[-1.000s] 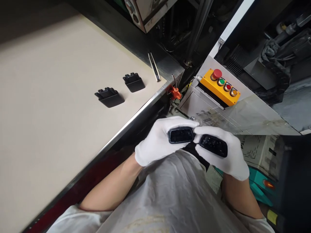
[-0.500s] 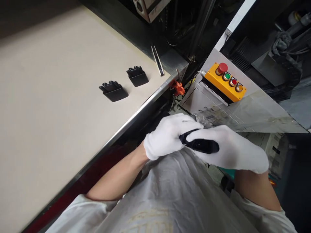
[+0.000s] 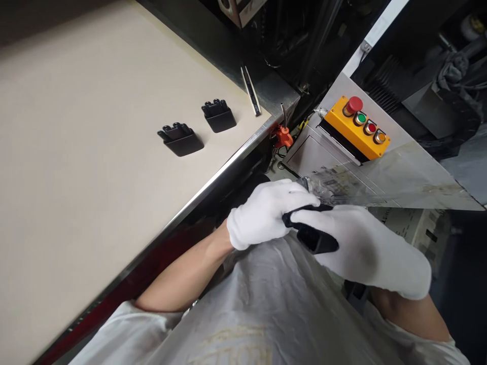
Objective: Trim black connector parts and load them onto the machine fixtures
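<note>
Both my hands wear white gloves and meet in front of my body, past the table's metal edge. My right hand [image 3: 353, 243] is wrapped round a black hollow part [image 3: 317, 239], its thumb along the side and an opening facing up toward me. Fingers of my left hand [image 3: 264, 213] close on the far end of the same part; the fingertips are partly hidden. Two black box-shaped pieces with several rounded prongs, a nearer one [image 3: 184, 143] and a farther one [image 3: 220, 120], stand on the beige table surface [image 3: 95, 177].
Tweezers [image 3: 251, 92] lie at the table's corner. An orange clamp [image 3: 282, 136] is fixed below that corner. Right of it, a yellow control box [image 3: 357, 129] carries a red emergency button and several smaller buttons. Dark machinery [image 3: 388, 86] rises behind.
The black part has tilted in my hands, so that its hollow opening shows more. My right hand and forearm have shifted slightly right and down. The left hand has barely moved.
</note>
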`<state>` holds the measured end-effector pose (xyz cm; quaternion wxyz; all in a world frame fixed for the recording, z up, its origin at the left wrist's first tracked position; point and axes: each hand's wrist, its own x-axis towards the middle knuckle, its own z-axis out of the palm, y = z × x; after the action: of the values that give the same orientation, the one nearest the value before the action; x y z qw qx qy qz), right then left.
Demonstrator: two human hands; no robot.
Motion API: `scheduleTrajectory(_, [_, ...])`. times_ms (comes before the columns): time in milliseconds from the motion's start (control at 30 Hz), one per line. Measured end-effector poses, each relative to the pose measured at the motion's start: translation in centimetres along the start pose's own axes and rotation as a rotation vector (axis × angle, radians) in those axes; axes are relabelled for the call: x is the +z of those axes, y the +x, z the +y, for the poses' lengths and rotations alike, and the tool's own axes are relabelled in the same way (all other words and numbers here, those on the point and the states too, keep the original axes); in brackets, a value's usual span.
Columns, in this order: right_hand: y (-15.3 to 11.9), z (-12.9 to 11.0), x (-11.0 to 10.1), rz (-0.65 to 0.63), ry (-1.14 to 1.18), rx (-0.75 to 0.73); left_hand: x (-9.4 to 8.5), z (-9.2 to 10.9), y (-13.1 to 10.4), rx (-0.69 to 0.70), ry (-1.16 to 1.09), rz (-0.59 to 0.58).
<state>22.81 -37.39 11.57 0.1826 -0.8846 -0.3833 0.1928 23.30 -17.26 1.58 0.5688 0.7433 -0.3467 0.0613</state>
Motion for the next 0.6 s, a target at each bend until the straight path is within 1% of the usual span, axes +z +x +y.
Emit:
scheduleTrajectory(100, [0.0,-0.1,0.3,-0.042,-0.082,0.038,0.0,-0.1,-0.2,-0.047,0.014,0.019])
scheduleTrajectory(167, [0.2,0.1,0.5,-0.075,-0.069,0.015,0.1,-0.3,-0.2,-0.057,0.051,-0.003])
scheduleTrajectory(233, [0.3,0.4,0.6,-0.077,-0.018,-0.002,0.1,-0.3,-0.3,-0.067,0.096,-0.033])
scheduleTrajectory(300, [0.1,0.8,0.5,-0.066,0.014,0.014,-0.4,0.2,-0.8,-0.101,0.106,-0.049])
scheduleTrajectory(333, [-0.1,0.9,0.3,-0.075,0.034,0.025,-1.0,0.7,-1.4,-0.134,0.096,-0.049])
scheduleTrajectory(400, [-0.6,1.2,0.0,-0.092,0.098,0.058,-2.8,2.1,-2.8,-0.249,0.073,-0.023])
scheduleTrajectory(500, [-0.3,1.8,-0.4,-0.083,0.175,0.141,-6.6,4.9,-5.6,-0.529,0.129,0.078])
scheduleTrajectory(533, [0.4,1.9,-0.6,-0.07,0.18,0.157,-8.0,5.8,-6.4,-0.61,0.169,0.113])
scheduleTrajectory(600, [3.0,1.8,-1.4,-0.048,0.153,0.148,-11.2,6.8,-7.3,-0.704,0.279,0.181])
